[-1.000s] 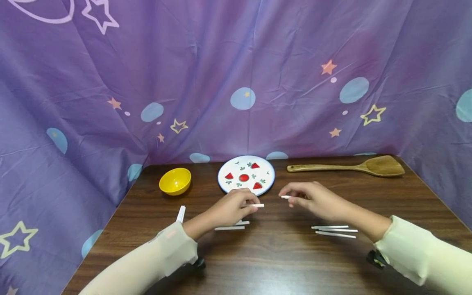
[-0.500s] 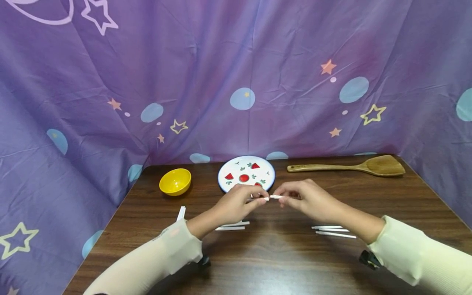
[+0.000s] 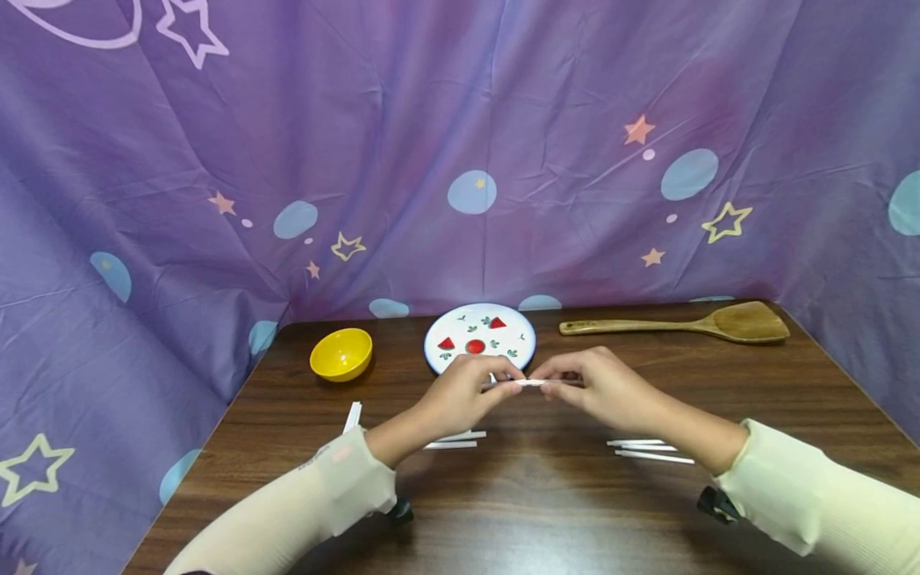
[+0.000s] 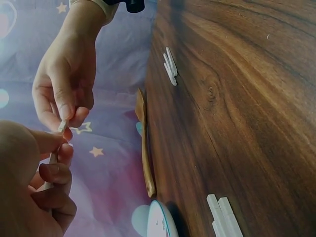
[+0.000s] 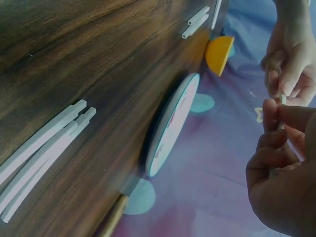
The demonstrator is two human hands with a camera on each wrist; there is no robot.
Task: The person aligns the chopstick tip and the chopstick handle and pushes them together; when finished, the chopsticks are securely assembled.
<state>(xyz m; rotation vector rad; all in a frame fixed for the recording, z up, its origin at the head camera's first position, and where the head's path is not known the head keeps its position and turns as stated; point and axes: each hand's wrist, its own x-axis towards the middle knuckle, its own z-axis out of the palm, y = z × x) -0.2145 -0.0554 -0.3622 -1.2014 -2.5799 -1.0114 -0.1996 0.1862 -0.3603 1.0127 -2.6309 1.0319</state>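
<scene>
Above the table, just in front of the plate, my left hand (image 3: 467,391) pinches one white stick between thumb and fingers. Facing it, my right hand (image 3: 602,385) pinches another white stick (image 3: 532,382). The two sticks meet end to end in the narrow gap between my fingertips, roughly level; most of their length is hidden by the fingers. In the left wrist view a short pale piece of stick (image 4: 62,126) shows between the hands. Below the right forearm lie several more white sticks (image 5: 42,143) with narrowed, stepped ends.
Behind the hands sits a white plate (image 3: 477,314) with watermelon pictures. A yellow bowl (image 3: 341,354) stands at the back left, a wooden spatula (image 3: 747,323) at the back right. More white sticks (image 3: 460,440) lie by the left forearm, others (image 3: 352,417) farther left. A purple curtain (image 3: 402,160) hangs behind.
Both hands have come together in front of the plate, the left moving right and the right moving left. The stick ends, apart at first, now meet.
</scene>
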